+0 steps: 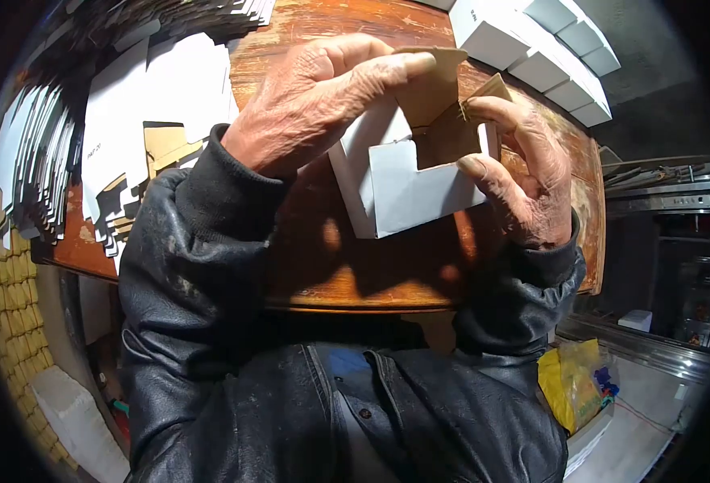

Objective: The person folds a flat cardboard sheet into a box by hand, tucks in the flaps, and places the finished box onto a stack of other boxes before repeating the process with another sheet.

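A small white cardboard box (415, 201) with a brown inside stands partly folded near the front of the wooden table. Its top is open and a brown flap sticks up at the back. My left hand (314, 101) pinches this flap, thumb along its edge, with the other fingers partly hidden behind it. On the opposite side, my right hand (528, 165) curls around the side of the box. Its thumb touches the front right corner, while the fingers bend over a second raised brown flap.
Flat white carton blanks (117, 117) lie stacked on the left of the wooden table (322, 278), with more piles at the far left. Folded white boxes (524, 52) stand in rows at the back right. A yellow bag (568, 386) sits below on the right.
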The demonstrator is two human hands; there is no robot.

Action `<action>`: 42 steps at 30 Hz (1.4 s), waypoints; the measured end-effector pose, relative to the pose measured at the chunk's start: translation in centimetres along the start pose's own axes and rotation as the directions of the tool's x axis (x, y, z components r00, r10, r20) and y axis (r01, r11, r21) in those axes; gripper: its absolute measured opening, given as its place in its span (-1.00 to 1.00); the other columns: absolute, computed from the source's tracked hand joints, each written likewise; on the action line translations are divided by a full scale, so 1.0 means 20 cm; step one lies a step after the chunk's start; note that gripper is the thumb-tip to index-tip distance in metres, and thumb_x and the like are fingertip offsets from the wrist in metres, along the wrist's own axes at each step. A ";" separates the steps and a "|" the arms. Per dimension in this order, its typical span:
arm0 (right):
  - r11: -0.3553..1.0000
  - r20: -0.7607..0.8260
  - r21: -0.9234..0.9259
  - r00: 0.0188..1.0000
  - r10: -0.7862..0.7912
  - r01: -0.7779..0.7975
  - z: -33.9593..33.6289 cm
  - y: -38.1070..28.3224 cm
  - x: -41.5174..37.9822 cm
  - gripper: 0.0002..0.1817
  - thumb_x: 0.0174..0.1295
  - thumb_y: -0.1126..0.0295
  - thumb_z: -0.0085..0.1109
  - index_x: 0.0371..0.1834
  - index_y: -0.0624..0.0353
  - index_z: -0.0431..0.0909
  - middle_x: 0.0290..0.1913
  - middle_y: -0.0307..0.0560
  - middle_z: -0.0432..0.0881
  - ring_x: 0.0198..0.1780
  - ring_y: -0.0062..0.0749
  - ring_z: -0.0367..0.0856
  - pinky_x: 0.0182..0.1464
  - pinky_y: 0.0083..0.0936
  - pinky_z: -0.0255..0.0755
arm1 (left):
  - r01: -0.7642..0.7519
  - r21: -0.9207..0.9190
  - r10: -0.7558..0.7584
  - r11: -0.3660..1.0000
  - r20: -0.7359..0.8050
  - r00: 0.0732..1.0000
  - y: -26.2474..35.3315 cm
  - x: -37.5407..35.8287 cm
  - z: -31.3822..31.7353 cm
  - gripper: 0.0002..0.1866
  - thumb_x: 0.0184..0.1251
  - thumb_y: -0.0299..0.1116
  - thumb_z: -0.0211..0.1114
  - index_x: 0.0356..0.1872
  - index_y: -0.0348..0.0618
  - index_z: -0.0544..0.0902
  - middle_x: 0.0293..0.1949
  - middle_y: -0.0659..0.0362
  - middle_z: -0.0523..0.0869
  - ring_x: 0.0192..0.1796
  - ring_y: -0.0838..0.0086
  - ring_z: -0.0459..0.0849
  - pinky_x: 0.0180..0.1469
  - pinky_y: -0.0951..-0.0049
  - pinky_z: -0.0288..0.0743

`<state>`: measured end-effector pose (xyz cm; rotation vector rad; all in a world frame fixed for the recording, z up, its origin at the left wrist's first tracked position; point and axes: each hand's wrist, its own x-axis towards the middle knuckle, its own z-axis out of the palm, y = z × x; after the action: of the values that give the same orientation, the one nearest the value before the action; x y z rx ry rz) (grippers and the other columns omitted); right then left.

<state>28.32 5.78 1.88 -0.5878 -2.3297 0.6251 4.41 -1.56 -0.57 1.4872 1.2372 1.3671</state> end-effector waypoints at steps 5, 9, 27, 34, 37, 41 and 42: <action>0.998 0.017 0.048 0.999 0.038 -0.039 0.00 0.00 -0.01 -0.49 -0.02 0.24 0.55 -0.02 0.21 0.61 -0.08 0.02 0.66 -0.01 -0.17 0.65 0.06 -0.34 0.51 | 0.080 -0.044 -0.073 0.996 0.156 0.985 0.03 -0.04 -0.06 -0.54 0.38 0.03 0.31 -0.02 -0.22 0.67 -0.21 0.21 0.68 -0.10 0.51 0.63 0.05 0.46 0.47; 0.998 0.039 0.015 0.998 0.056 -0.056 -0.01 -0.01 -0.01 -0.49 -0.03 0.25 0.55 -0.02 0.21 0.60 -0.09 0.01 0.65 -0.03 -0.18 0.66 0.03 -0.35 0.52 | 0.177 -0.087 -0.158 0.980 0.198 0.967 0.09 -0.05 -0.04 -0.50 0.29 -0.03 0.43 0.02 -0.26 0.65 -0.13 0.16 0.71 -0.03 0.48 0.65 0.08 0.46 0.49; 0.999 0.029 -0.044 1.000 -0.003 0.004 0.02 -0.02 0.00 -0.47 -0.06 0.26 0.57 -0.03 0.20 0.58 -0.14 0.04 0.63 -0.06 -0.11 0.63 0.01 -0.34 0.49 | -0.141 0.430 0.242 0.892 -0.190 0.952 0.08 -0.09 0.16 -0.33 0.29 -0.38 0.35 0.41 -0.19 0.32 0.10 -0.12 0.62 0.11 0.21 0.66 0.16 0.26 0.59; 0.995 0.018 -0.021 0.995 0.098 -0.097 0.03 -0.03 -0.01 -0.50 -0.04 0.24 0.56 -0.09 0.22 0.57 -0.17 0.02 0.62 -0.12 -0.14 0.63 -0.05 -0.34 0.50 | -0.010 0.204 0.058 0.979 -0.234 0.970 0.16 -0.12 0.09 -0.49 0.44 -0.35 0.16 0.40 -0.07 0.39 -0.03 -0.01 0.65 0.02 0.32 0.66 0.10 0.32 0.60; 0.995 0.012 -0.049 0.996 0.088 -0.087 0.04 -0.02 -0.01 -0.51 -0.02 0.25 0.55 -0.06 0.20 0.57 -0.16 0.02 0.63 -0.10 -0.14 0.64 -0.05 -0.34 0.51 | -0.003 0.298 0.062 0.954 -0.191 0.980 0.18 -0.13 0.04 -0.54 0.46 -0.37 0.12 0.35 -0.13 0.45 -0.03 -0.01 0.65 0.04 0.33 0.66 0.10 0.35 0.59; 0.990 -0.019 -0.143 1.000 0.015 -0.018 0.07 -0.02 0.00 -0.48 0.01 0.34 0.51 0.06 0.12 0.53 -0.08 0.05 0.63 -0.01 -0.06 0.65 0.00 -0.30 0.55 | -0.004 0.294 0.033 0.956 -0.091 0.995 0.19 -0.14 0.00 -0.46 0.36 -0.30 0.27 0.36 -0.10 0.46 0.00 -0.05 0.63 0.06 0.26 0.66 0.08 0.36 0.57; 0.985 -0.013 -0.170 1.000 -0.014 0.012 0.07 -0.02 0.00 -0.45 0.00 0.36 0.51 0.09 0.12 0.52 -0.05 0.06 0.63 0.01 -0.05 0.65 0.02 -0.30 0.55 | 0.000 0.286 0.018 0.958 -0.060 0.998 0.20 -0.15 0.01 -0.44 0.33 -0.28 0.30 0.36 -0.09 0.45 0.01 -0.06 0.63 0.06 0.24 0.66 0.08 0.36 0.57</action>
<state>27.34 5.14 1.11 -0.6510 -2.3871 0.4166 5.35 -5.38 2.38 1.6564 1.5211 1.2891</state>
